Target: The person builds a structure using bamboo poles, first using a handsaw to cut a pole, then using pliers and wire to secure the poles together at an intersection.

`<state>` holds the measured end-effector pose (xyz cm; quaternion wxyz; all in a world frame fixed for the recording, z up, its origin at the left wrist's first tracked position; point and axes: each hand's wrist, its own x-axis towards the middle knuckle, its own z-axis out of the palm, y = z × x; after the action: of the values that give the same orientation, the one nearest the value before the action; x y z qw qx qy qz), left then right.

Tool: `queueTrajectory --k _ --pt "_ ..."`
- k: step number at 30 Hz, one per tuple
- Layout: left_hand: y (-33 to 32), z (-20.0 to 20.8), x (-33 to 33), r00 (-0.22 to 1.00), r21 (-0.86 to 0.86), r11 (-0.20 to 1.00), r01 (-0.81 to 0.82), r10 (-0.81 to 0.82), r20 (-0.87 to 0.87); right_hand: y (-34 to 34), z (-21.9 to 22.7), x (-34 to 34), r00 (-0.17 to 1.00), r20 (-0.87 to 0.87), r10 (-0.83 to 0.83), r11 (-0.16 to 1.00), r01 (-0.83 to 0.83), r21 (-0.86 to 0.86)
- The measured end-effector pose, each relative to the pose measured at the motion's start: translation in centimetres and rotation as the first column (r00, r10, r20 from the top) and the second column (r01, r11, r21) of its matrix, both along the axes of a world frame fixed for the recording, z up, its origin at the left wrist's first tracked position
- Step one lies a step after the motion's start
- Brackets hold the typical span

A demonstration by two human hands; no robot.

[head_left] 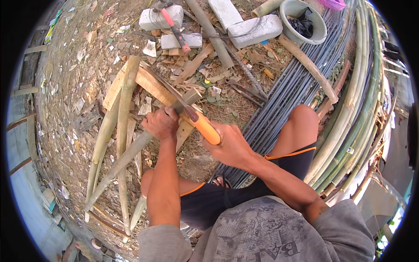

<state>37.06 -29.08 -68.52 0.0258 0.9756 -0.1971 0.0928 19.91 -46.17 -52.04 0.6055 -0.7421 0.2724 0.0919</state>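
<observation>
- Right hand point(231, 146) is wrapped round an orange-handled cutting tool point(207, 129); left hand point(161, 124), just left, is clamped on the pole point(126, 155).
- Blade crosses the pole just ahead of both, so I'd guess cutting's underway; next stroke wants the pole steady.
- Behind the grip, the grey shirt point(270, 231) has printed lettering.
- Far right, bamboo bundle point(355, 109) has a sticker point(350, 150), too tiny to read.

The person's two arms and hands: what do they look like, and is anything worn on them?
The left hand and right hand are human and bare; no glove or watch shows. The slim forearms are uncovered too. Short, loose grey fabric sleeves cover the upper arms.
</observation>
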Motion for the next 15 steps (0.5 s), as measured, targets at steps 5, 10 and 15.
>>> queueTrajectory --k 5,10,15 --pt "-2.1 0.3 0.0 0.999 -0.010 0.999 0.038 -0.038 0.025 -0.3 -5.6 -4.1 0.975 0.191 -0.111 0.993 0.116 -0.017" --pt "-0.8 0.1 0.1 1.000 -0.016 1.000 0.011 -0.010 0.021 -0.4 -0.6 -0.2 0.999 -0.041 -0.013 1.000 0.013 0.011" --pt "-1.3 0.0 0.0 0.997 -0.025 0.999 0.048 -0.046 0.067 0.0 -4.2 -4.0 0.978 0.182 -0.100 0.995 0.104 -0.010"
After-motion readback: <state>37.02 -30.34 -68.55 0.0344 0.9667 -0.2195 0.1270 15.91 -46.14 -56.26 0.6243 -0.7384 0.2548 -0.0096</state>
